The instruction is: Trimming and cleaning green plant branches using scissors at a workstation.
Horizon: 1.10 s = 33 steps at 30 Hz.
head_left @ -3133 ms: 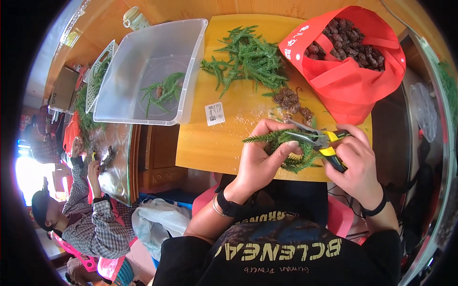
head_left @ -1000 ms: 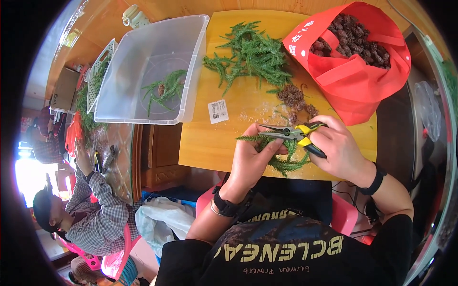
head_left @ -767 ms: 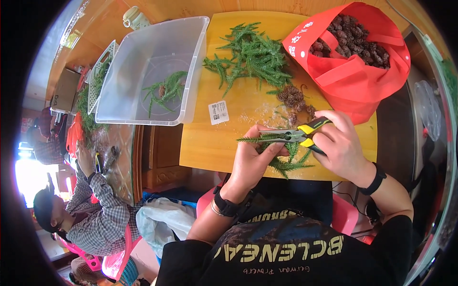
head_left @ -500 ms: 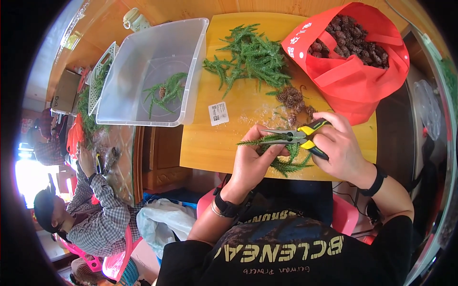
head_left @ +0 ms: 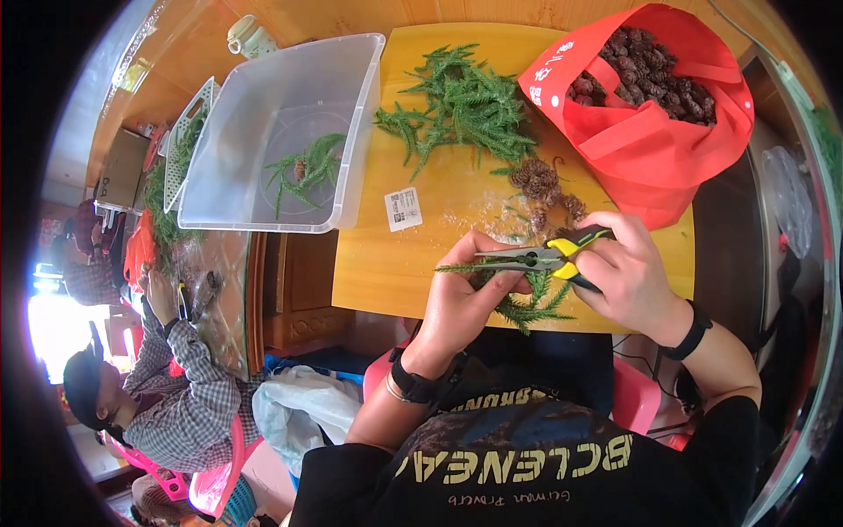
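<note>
My left hand [head_left: 470, 299] is closed on a green artificial pine sprig [head_left: 536, 307], whose needles stick out on both sides of the fingers. My right hand [head_left: 628, 277] grips long-nose pliers [head_left: 566, 256] with yellow and black handles. The grey jaws reach over the sprig at my left fingertips and stand slightly apart; what lies between them is too small to make out. Several brown pine cones [head_left: 537, 182] rest just beyond the pliers, and a heap of green sprigs [head_left: 465, 105] lies farther back on the yellow table [head_left: 378, 272].
A clear plastic bin [head_left: 255, 97] at the left holds a sprig with a cone. At the back right stands a red bag [head_left: 632, 167] full of pine cones [head_left: 654, 75]. A white label [head_left: 403, 209] lies on the table. Another person [head_left: 184, 395] sits at a table to the left.
The pliers' jaws have come closer together and tipped down a little at the sprig. My left hand stays nearly in place.
</note>
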Available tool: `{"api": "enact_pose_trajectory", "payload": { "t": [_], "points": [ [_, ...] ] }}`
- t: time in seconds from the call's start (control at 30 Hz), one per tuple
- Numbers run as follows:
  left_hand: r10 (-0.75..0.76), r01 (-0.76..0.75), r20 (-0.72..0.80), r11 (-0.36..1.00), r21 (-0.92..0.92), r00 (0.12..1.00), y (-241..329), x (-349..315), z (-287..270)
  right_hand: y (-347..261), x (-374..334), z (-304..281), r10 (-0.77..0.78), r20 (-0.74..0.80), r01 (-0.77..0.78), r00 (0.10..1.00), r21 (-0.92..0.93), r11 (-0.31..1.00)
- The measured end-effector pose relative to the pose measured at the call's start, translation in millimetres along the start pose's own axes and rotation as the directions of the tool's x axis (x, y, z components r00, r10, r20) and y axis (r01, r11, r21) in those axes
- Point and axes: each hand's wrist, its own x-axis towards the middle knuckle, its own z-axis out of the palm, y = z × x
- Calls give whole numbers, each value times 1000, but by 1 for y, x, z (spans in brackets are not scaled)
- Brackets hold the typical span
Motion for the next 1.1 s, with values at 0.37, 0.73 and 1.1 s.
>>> {"api": "enact_pose_trajectory", "payload": {
  "t": [0.37,0.73,1.1],
  "points": [
    [-160,159,-43,987,-24,986,-7,3,-5,12,-8,18,-6,43,6,999,6,1000],
    [-223,219,-61,974,-61,973,-26,8,-18,13,-14,36,103,135,-112,985,62,992],
    [-52,44,-90,995,-90,995,-12,8,-22,15,-11,23,381,302,-480,874,412,775]
  ]
}}
